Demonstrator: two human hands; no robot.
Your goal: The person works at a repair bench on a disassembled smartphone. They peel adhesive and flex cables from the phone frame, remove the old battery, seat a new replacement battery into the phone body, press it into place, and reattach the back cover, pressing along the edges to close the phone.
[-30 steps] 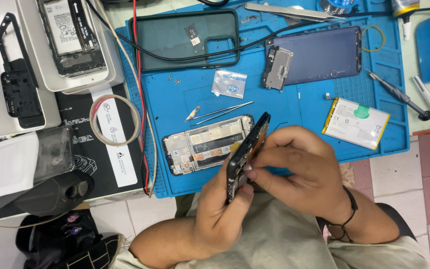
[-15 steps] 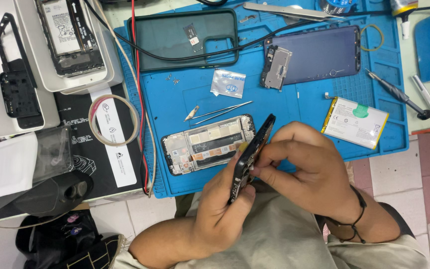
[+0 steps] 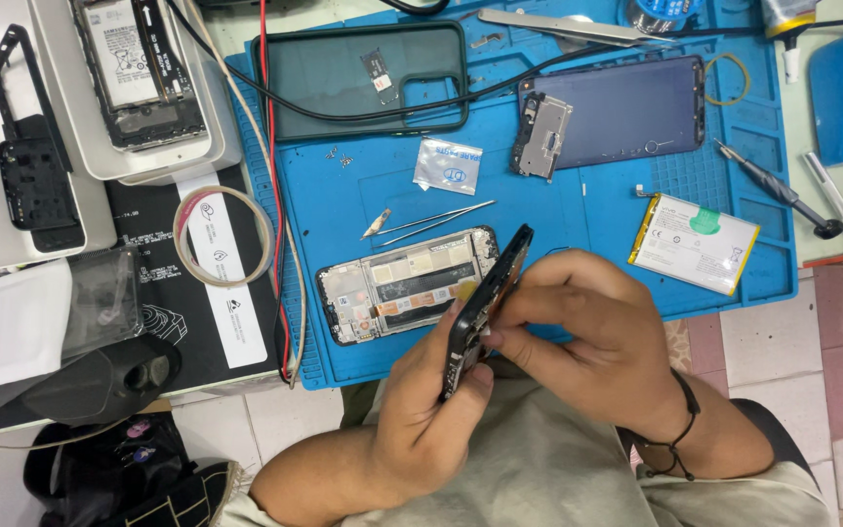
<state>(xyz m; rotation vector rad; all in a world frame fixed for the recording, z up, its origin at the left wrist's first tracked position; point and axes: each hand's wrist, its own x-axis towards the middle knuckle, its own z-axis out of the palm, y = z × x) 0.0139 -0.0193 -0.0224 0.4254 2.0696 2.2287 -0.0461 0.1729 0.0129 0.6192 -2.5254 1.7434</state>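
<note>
Landmark: we take the blue rubber repair mat (image 3: 578,224) on the worktop as our reference.
Held thing: a black slim phone frame (image 3: 485,307), tilted on edge, over the mat's near edge.
Left hand (image 3: 421,415): our grip is clamped on the frame's lower end.
Right hand (image 3: 592,342): fingers pinched together on the frame's middle.
Beside it: an opened phone chassis with exposed boards (image 3: 407,285) lies flat on the mat, just behind the frame.
Further back: thin metal tweezers (image 3: 431,222).
Right part of the mat: a white rectangular battery with yellow edge (image 3: 695,244).
</note>
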